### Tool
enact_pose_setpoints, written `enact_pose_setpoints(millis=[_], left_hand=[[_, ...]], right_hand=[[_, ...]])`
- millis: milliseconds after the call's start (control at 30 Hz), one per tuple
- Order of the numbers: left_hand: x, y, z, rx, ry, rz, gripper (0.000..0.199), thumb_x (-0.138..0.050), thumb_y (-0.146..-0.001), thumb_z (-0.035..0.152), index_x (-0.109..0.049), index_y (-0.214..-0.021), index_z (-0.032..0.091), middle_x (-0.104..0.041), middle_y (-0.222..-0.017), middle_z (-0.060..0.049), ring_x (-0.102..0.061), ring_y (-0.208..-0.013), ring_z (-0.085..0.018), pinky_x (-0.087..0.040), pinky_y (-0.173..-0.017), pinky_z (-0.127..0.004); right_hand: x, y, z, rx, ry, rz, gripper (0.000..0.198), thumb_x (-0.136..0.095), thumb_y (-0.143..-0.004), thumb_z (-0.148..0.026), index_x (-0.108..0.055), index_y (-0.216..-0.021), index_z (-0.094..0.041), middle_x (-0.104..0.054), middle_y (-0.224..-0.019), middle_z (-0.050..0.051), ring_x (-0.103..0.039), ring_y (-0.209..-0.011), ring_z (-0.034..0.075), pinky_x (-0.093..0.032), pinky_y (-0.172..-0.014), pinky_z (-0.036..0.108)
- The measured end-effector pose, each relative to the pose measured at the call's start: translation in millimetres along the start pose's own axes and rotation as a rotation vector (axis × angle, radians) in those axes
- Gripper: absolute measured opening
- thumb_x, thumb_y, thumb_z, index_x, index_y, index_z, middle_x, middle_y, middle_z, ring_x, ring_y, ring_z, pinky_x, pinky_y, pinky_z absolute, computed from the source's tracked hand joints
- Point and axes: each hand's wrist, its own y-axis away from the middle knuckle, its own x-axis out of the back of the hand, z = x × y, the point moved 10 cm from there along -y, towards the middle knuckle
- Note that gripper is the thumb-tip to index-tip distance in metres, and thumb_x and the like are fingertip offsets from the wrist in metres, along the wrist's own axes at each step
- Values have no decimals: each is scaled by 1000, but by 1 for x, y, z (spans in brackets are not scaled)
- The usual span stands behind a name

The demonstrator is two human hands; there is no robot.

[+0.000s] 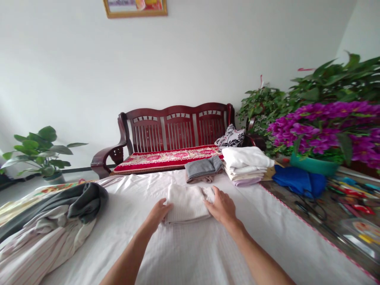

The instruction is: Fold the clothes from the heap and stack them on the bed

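A cream ribbed garment [185, 204], folded into a rough rectangle, lies on the white cloth [196, 253] in front of me. My left hand [160, 213] grips its left edge, thumb on top and the other fingers hidden beneath. At the right end, my right hand [222, 206] pinches a folded-over part of the same garment. Just beyond it sits a small pile of folded grey and brown clothes [203, 169]. To the right of that rises a taller stack of folded white and lilac clothes [245, 164].
Unfolded dark grey and striped clothes [59, 229] are heaped at the left. A red wooden bench [178, 134] stands behind. On the right, a wooden surface holds a blue cloth [299, 180], purple flowers [323, 126] in a green pot and assorted tools. A potted plant [44, 154] stands far left.
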Motion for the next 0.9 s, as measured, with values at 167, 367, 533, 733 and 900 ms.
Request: enact_pose_setpoints(millis=[167,367,533,733,900], left_hand=[[-14,19,13,-12,203,-107,54,-77,-60,51,-68,-98,14,-71,-79,-4,-65,-74,-21,-43,-59,-24],[-9,22,60,-214,430,-43,57,-75,-65,47,-65,-109,13,-70,-86,-5,-64,-76,-19,-45,-63,-25],[-12,-21,117,-310,472,-12,60,-76,-64,41,-63,-116,14,-68,-86,-4,-62,-75,-17,-46,-62,-24],[-50,-95,155,-251,519,-37,58,-73,-76,30,-56,-131,24,-66,-102,-4,-63,-81,-14,-52,-69,-24],[-85,-125,121,-110,424,-136,43,-75,-74,17,-67,-116,17,-65,-99,-7,-63,-80,-14,-56,-75,-27]], right_hand=[[-17,3,-9,-1,-290,3,69,-59,-73,-15,-45,-140,-20,-60,-124,12,-64,-105,24,-49,-81,30],[19,-22,-14,135,-590,300,69,-55,-66,-9,-50,-135,-19,-61,-107,8,-63,-101,22,-51,-91,34],[78,-84,-15,208,-628,506,67,-57,-66,-12,-53,-133,-18,-60,-104,7,-60,-98,24,-51,-93,41],[105,-147,-13,142,-319,562,59,-54,-75,-9,-51,-134,-12,-58,-123,18,-55,-113,28,-47,-97,41],[64,-155,-40,306,130,388,39,-53,-90,-23,-60,-128,-17,-55,-139,15,-47,-126,30,-38,-105,42]])
